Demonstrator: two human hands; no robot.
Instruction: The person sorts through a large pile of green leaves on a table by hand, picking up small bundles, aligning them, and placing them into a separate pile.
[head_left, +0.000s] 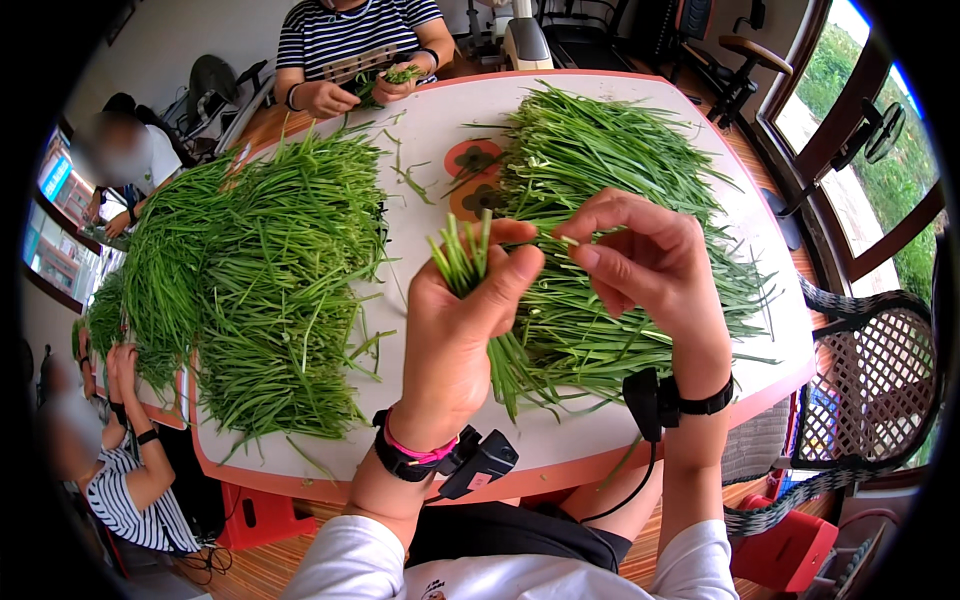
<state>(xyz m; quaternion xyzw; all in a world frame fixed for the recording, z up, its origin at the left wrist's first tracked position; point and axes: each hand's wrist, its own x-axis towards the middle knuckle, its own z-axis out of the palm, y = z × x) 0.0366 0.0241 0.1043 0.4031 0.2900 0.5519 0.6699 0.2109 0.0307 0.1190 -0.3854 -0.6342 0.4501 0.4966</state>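
My left hand [455, 330] is closed around a small bunch of green chive stalks [462, 255], cut ends pointing up, the leaves hanging down below the palm. My right hand [645, 265] pinches a single thin stalk [545, 238] between thumb and forefinger, right beside the bunch. Both hands hover over a big pile of loose chives [600, 170] on the right half of the white table [420, 130]. Each wrist carries a black band with a small device.
A second large heap of chives [260, 270] covers the table's left half. Across the table a person in a striped shirt [350, 30] handles chives. Another person sits at the lower left [130, 480]. A wicker chair [860, 390] stands to my right.
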